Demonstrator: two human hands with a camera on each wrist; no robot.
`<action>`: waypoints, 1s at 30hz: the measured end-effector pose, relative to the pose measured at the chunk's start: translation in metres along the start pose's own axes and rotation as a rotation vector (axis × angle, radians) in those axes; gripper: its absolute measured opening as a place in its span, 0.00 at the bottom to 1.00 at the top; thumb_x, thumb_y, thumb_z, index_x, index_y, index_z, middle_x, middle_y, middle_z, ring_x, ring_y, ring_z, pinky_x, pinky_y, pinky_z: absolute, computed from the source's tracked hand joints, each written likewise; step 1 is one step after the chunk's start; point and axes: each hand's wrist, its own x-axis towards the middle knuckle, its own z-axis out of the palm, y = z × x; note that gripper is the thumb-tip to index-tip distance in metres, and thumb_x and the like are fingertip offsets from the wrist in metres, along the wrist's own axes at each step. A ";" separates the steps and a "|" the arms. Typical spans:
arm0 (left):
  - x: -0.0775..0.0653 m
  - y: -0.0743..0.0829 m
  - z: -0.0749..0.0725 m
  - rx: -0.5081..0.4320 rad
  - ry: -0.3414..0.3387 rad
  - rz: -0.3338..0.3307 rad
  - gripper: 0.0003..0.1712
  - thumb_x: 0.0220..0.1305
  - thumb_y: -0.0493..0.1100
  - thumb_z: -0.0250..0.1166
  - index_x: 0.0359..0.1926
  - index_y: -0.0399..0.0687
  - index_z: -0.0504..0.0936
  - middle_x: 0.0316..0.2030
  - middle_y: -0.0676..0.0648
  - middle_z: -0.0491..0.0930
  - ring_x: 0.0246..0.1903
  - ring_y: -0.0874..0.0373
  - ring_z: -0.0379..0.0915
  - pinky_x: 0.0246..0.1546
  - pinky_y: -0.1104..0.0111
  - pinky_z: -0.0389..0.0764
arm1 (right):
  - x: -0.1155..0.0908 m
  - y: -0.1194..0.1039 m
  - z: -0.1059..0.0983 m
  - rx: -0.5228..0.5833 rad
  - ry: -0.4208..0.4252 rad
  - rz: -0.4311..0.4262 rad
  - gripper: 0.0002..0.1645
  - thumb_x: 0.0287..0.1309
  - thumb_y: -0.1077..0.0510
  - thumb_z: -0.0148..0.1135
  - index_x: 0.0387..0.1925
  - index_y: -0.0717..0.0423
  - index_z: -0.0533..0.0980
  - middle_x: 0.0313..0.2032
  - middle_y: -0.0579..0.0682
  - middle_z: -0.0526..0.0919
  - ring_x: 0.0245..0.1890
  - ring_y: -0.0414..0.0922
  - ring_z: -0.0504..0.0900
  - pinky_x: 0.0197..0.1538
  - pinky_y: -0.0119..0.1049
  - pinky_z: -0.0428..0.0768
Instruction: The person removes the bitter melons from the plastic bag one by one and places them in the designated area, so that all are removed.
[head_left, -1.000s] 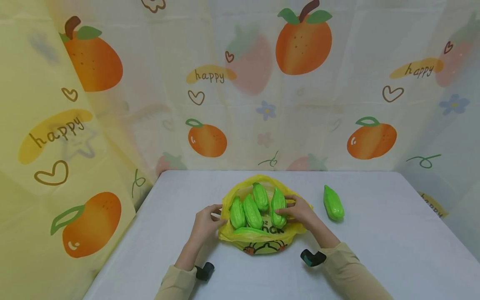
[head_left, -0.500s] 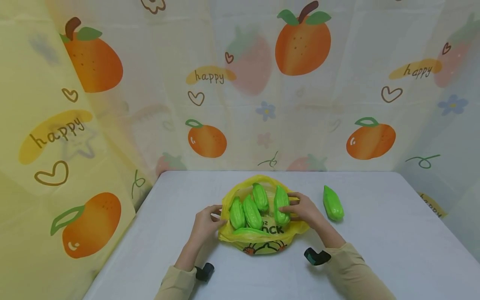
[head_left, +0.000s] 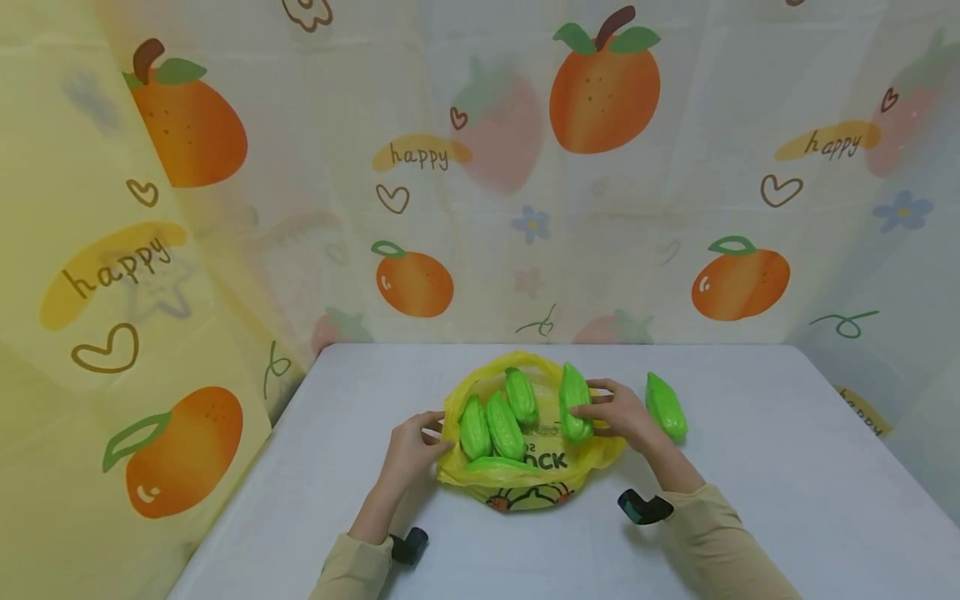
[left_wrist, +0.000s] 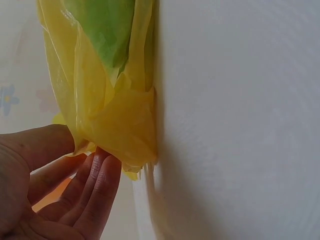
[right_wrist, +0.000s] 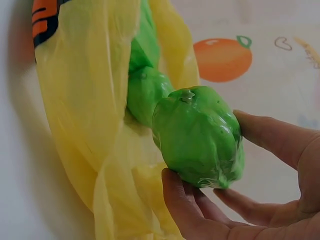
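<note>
A yellow plastic bag (head_left: 461, 475) lies on the table with its mouth spread wide. Inside it are several shiny green ridged gourds (head_left: 506, 425), lying side by side. My left hand (head_left: 411, 450) pinches the bag's left edge between thumb and fingers, as the left wrist view also shows (left_wrist: 75, 195). At the bag's right side, my right hand (head_left: 618, 412) holds another green gourd (head_left: 574, 404) between thumb and fingertips. The right wrist view shows that gourd (right_wrist: 197, 137) end-on, just outside the bag's mouth, overlapping the gourds behind it.
One more green gourd (head_left: 666, 407) lies on the white table (head_left: 750, 467), right beyond my right hand. A fruit-printed cloth (head_left: 480, 233) stands behind the table and at both sides. Dark wrist cameras (head_left: 410, 546) sit on both forearms.
My right hand has moved right and slightly up with its gourd, away from the other gourds toward the bag's right edge. The left hand stays on the bag's left edge.
</note>
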 end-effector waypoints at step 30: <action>0.001 -0.001 0.001 -0.007 -0.003 0.007 0.26 0.49 0.35 0.72 0.53 0.40 0.80 0.39 0.42 0.82 0.30 0.55 0.81 0.30 0.69 0.82 | -0.005 0.005 -0.041 0.019 0.012 -0.006 0.48 0.55 0.51 0.67 0.69 0.64 0.55 0.64 0.72 0.63 0.60 0.61 0.70 0.52 0.48 0.80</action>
